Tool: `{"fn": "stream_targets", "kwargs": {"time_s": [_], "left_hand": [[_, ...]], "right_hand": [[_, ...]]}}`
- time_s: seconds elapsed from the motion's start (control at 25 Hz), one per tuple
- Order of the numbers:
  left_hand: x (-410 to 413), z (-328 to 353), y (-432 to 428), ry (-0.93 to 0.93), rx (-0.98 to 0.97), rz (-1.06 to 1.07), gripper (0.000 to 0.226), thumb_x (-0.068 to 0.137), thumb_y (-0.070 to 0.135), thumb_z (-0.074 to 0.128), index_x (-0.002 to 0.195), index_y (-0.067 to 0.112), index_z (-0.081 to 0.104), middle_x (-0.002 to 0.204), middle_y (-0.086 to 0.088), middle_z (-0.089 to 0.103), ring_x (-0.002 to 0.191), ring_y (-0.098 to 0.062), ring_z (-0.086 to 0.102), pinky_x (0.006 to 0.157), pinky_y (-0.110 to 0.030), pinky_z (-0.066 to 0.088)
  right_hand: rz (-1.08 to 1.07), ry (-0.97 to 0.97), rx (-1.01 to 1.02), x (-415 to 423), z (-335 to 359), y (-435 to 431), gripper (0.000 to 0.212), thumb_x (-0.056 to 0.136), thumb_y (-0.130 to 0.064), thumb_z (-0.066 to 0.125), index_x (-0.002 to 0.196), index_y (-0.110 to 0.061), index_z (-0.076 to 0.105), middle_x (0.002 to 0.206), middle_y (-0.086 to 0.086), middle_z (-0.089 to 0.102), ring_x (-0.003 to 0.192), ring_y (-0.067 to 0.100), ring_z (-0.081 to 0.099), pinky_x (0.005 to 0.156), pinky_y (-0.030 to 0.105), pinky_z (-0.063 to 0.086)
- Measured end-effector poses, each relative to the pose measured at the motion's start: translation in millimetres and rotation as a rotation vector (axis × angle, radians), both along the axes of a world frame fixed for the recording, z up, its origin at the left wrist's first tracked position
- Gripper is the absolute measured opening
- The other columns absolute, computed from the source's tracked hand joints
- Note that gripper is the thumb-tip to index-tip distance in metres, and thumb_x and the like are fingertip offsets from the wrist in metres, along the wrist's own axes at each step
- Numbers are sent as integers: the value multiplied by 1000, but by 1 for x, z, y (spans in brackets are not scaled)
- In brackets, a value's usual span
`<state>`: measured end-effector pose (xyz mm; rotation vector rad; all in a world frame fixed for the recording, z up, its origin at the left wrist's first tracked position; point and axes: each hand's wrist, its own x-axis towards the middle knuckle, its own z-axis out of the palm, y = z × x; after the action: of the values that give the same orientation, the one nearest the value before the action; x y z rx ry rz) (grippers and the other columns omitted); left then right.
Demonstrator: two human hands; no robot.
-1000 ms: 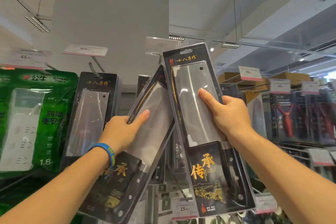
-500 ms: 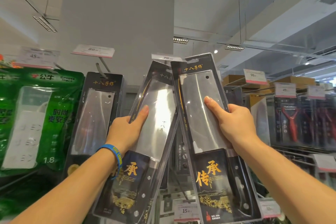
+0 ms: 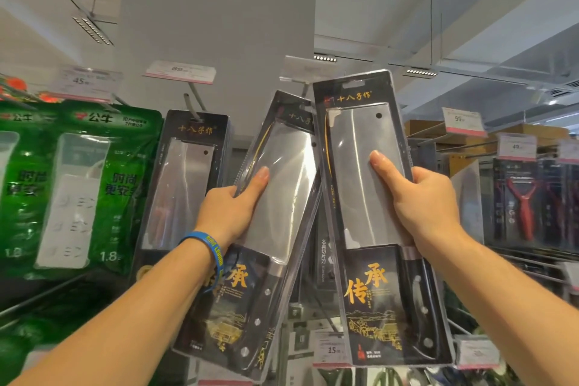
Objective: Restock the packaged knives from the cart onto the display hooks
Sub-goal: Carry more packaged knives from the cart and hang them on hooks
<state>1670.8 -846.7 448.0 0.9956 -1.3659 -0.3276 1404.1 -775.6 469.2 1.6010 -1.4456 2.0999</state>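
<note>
Both hands are held apart, each clamped on its own packaged knife: the left hand (image 3: 232,210) on the tilted left pack (image 3: 282,182), the right hand (image 3: 419,207) on the upright right pack (image 3: 360,141). Over the last second the left pack has been swung less steeply (still slanted), its top corner tucked behind the right pack, just below a display hook (image 3: 303,90). Neither pack is judged hung yet.

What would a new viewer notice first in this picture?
At the centre, the left hand grips a tilted cleaver pack and the right hand grips a nearly upright cleaver pack, both raised. Left of them, a third cleaver pack hangs on a hook, beside green packages.
</note>
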Motion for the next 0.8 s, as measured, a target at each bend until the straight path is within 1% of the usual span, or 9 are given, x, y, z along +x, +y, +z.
{"fn": "stream_targets", "kwargs": {"time_s": [0.08,0.16,0.24,0.28,0.36,0.44,0.48,0.64,0.8], "left_hand": [[-3,0,-4,37,19,-15,74,63,91,54,55,17,51,56,2,60,55,-16,57,51,-28,41],[-3,5,-4,126,69,-59,73,63,89,57,59,16,60,64,4,66,64,-16,62,54,-28,41],[-3,14,-7,130,96,-69,73,64,88,57,67,16,67,72,2,67,69,-16,62,54,-27,39],[-5,19,-7,91,93,-61,75,64,89,55,70,15,69,74,1,67,70,-17,62,54,-27,39],[-5,21,-8,33,71,-45,83,63,90,54,72,10,71,75,-4,69,71,-21,64,57,-29,43],[-1,15,-12,-8,56,-24,88,61,90,55,70,3,68,77,-15,71,71,-27,67,63,-33,50],[2,10,-15,-37,60,-2,86,62,90,55,70,5,65,81,-19,71,73,-30,68,66,-35,51],[1,14,-39,-28,200,7,81,68,87,54,73,7,69,86,-12,70,79,-27,65,76,-36,52],[-19,11,-57,-164,302,51,92,71,89,34,79,3,66,86,-17,64,76,-29,61,69,-37,47]], "right_hand": [[-10,-19,-14,-3,-2,1,84,67,-90,63,70,-5,64,67,7,69,68,28,68,62,50,56],[-7,-9,-6,-6,-5,3,75,69,-87,64,64,-12,61,58,-5,66,57,10,65,50,36,52],[-12,25,-12,-8,-8,5,69,73,-83,65,58,-17,53,47,-15,58,47,-3,57,39,16,38],[-13,35,-16,-8,-9,6,67,73,-81,65,57,-18,51,45,-16,55,45,-5,55,36,14,34],[15,42,-21,-8,-10,5,69,72,-83,65,61,-15,58,52,-13,62,49,-2,59,36,14,37],[22,18,-17,-8,-9,3,80,68,-87,64,71,-7,66,64,-1,69,59,11,66,48,34,53],[15,9,-11,-6,-9,1,85,67,-89,63,72,-4,65,66,4,69,62,20,66,55,42,54],[3,-37,37,-3,-15,-3,78,65,-90,63,63,-14,47,60,10,46,57,23,44,56,37,37],[6,-26,153,5,-32,-5,82,62,-92,63,67,-10,54,63,14,57,58,23,52,57,36,39]]}}
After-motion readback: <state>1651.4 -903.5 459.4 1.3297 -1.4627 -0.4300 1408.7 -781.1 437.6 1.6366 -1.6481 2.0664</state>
